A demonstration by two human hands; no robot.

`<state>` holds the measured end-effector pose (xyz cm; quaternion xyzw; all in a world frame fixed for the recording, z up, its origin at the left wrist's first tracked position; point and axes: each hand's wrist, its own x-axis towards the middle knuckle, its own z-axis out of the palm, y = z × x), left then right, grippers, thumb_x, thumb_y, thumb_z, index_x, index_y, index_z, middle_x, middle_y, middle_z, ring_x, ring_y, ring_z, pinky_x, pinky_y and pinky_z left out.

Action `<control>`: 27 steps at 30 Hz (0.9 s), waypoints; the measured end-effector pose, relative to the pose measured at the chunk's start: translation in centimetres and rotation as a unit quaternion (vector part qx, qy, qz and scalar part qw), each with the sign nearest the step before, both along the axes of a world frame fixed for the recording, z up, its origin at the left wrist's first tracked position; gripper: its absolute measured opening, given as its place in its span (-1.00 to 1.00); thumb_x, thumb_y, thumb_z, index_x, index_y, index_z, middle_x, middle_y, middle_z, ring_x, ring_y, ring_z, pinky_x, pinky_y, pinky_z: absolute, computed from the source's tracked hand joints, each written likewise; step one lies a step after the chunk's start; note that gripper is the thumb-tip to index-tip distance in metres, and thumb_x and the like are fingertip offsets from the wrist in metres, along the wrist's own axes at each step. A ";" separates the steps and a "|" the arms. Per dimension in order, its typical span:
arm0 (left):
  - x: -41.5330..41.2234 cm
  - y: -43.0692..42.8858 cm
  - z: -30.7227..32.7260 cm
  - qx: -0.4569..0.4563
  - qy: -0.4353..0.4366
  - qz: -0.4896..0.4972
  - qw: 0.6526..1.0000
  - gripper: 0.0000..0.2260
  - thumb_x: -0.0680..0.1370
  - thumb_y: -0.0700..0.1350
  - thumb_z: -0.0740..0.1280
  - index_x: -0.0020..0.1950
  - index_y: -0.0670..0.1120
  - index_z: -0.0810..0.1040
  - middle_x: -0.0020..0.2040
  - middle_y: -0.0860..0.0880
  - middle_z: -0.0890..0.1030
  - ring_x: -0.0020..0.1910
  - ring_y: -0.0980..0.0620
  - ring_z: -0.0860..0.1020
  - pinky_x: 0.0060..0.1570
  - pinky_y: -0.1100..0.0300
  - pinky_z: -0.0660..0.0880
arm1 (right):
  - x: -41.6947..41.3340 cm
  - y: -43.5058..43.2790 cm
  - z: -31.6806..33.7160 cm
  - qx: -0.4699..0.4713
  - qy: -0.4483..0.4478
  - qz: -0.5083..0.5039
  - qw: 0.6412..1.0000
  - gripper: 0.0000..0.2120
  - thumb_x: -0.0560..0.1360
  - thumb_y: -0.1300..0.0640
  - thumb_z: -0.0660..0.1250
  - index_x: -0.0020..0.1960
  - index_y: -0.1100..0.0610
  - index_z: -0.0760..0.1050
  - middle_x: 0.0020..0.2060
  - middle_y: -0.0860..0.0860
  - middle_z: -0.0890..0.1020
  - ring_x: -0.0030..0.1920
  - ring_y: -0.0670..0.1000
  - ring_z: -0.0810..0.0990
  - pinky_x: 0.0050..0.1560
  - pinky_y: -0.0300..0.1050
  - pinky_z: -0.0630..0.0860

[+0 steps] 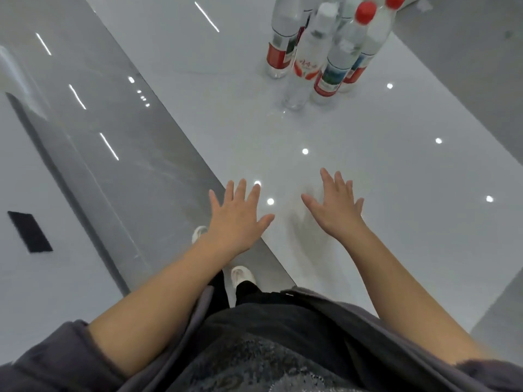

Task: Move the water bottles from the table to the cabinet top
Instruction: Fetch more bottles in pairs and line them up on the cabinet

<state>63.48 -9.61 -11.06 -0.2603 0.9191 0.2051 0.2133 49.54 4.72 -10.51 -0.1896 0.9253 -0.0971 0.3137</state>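
Well beyond both hands (pixel 237 216) (pixel 336 207), water bottles (pixel 312 52).

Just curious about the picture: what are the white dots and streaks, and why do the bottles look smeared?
Head view: dots on the glossy table and streaks on the grey floor are reflected lights; the bottles are blurred and lean from wide-angle distortion.

No text can be read with certainty. Red script characters are carried on the label (pixel 307 67) of the white-capped bottle (pixel 314 38), but they are too blurred to be made out. Printing on the red-banded labels (pixel 278 56) of the neighbouring bottles (pixel 283 24) is likewise illegible.
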 end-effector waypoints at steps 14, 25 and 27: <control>-17.0 -21.8 -2.3 0.061 0.042 -0.131 0.989 -0.30 0.59 0.18 0.20 0.58 -0.12 -0.01 0.57 -0.12 0.12 0.54 -0.13 0.09 0.49 -0.14 0.03 | -7.8 -17.2 -2.0 -0.260 -0.041 -0.393 0.881 -0.11 0.46 0.04 0.46 0.59 -0.02 -0.03 0.56 -0.03 0.14 0.54 -0.03 0.15 0.38 -0.18 0.19; -29.5 -27.2 -2.9 0.320 0.218 -0.080 0.919 -0.32 0.42 -0.15 0.51 0.45 -0.11 0.26 0.29 0.09 0.41 0.20 0.21 0.39 0.02 0.66 0.26 | -13.3 -22.8 -4.0 -0.340 0.028 -0.517 0.785 -0.23 0.35 0.17 0.56 0.44 0.08 0.24 0.21 -0.13 0.49 0.11 -0.26 0.49 0.09 -0.36 0.40; -30.8 -27.4 -3.5 0.342 0.211 -0.084 0.912 -0.34 0.40 -0.12 0.53 0.41 -0.08 0.29 0.29 0.05 0.47 0.21 0.15 0.46 0.05 0.59 0.34 | -13.6 -23.2 -4.6 -0.344 0.036 -0.526 0.777 -0.23 0.32 0.17 0.58 0.42 0.08 0.26 0.19 -0.10 0.53 0.12 -0.17 0.54 0.08 -0.31 0.44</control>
